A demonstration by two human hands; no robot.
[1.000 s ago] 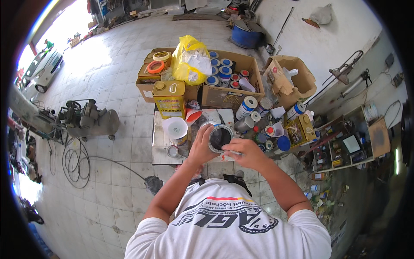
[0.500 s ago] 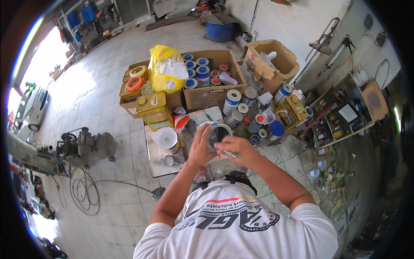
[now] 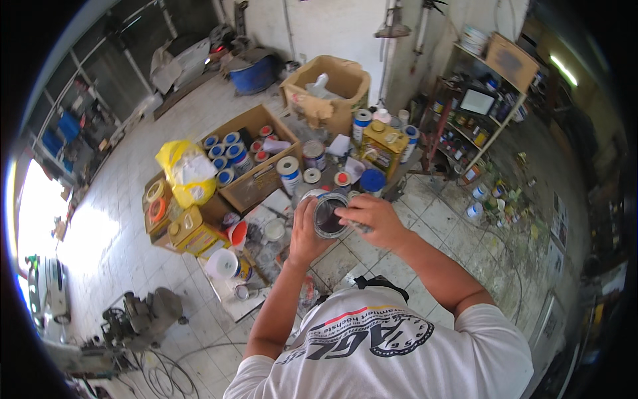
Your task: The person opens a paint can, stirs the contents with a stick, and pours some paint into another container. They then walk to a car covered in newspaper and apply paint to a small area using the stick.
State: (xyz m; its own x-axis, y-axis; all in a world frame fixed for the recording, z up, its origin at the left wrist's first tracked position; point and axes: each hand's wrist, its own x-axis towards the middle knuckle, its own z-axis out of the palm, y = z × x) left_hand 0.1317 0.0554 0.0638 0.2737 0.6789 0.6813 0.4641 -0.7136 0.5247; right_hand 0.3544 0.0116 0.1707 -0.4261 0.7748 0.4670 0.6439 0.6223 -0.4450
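My left hand (image 3: pixel 307 234) is wrapped around the side of an open paint can (image 3: pixel 329 214), holding it up in front of my chest, above the near edge of the low table (image 3: pixel 234 302). My right hand (image 3: pixel 369 215) sits on the can's right rim, fingers curled narrow; I cannot tell what they pinch. Beyond, the table carries an orange funnel (image 3: pixel 237 233), small tins and a yellow canister (image 3: pixel 383 143). Farther off stands a cardboard box (image 3: pixel 249 166) of blue-lidded cans.
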